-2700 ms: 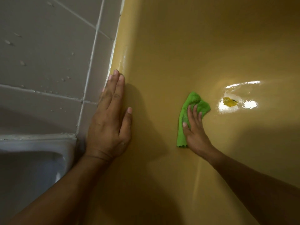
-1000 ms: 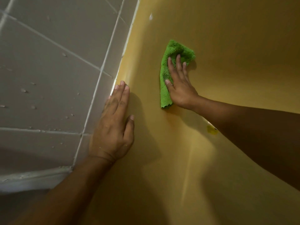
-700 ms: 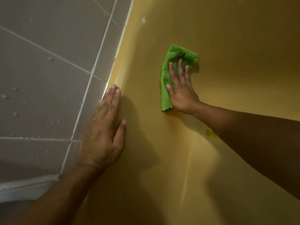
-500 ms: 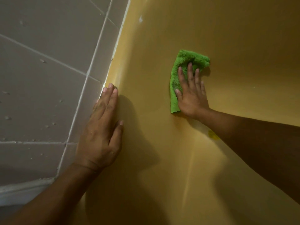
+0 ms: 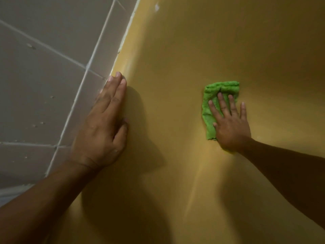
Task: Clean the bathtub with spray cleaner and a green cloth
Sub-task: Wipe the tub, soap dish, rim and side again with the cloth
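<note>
Left hand [image 5: 100,136] is laid flat, fingers straight, along the tub [image 5: 193,50] rim. Right hand [image 5: 230,125] is spread flat over the cloth [image 5: 211,95], which is pressed against the inner wall. If the smooth wall is leaned on harder, the cloth could be lost from under the palm.

Single head-worn, wide-angle view. Looks forward and down, at close range, onto the inner wall of the yellow bathtub [image 5: 175,50]. Takes in grey tiled wall [image 5: 44,76] at far left, left hand [image 5: 102,131] at left, right hand [image 5: 230,127] right of centre, both forearms entering from the near edge.
</note>
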Action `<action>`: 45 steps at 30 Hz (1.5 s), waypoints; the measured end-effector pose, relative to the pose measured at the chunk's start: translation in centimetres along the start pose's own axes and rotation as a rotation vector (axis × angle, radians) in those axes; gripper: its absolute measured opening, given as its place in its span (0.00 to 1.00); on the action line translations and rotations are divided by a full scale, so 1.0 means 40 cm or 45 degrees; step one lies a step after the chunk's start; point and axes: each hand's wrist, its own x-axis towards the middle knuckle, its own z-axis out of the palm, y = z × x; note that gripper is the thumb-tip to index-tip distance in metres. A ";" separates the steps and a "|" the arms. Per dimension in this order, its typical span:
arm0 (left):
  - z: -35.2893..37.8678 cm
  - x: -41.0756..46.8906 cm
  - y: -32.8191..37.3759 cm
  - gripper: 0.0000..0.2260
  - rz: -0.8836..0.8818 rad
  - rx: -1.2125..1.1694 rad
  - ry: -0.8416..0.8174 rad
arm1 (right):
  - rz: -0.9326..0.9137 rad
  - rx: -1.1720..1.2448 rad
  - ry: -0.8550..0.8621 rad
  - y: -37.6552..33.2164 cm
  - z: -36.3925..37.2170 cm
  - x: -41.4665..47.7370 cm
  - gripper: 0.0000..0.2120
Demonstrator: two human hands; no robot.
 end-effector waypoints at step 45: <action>0.863 -0.123 0.550 0.44 -1.422 -0.681 -0.336 | -0.936 -1.465 0.057 0.237 -0.283 0.079 0.35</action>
